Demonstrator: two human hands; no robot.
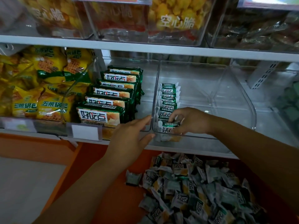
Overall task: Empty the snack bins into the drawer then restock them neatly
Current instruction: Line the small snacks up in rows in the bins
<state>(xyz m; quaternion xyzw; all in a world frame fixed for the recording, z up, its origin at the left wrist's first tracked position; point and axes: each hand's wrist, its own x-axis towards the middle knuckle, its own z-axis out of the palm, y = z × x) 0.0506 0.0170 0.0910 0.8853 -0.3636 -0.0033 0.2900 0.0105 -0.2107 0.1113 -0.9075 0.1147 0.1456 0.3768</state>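
Snack shop. The white shelves (145, 48) carry clear bins (202, 136) of packaged snacks (105, 94), with a price-label holder (85, 132) in front. A slotted racking upright (263, 75) stands behind.

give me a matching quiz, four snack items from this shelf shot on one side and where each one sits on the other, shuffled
1 yellow bags
2 large green packs
3 row of small packets
4 loose small packets

a orange drawer
b clear bin the right hand reaches into
c leftmost bin
d second bin from left

Pairs: 1-c, 2-d, 3-b, 4-a
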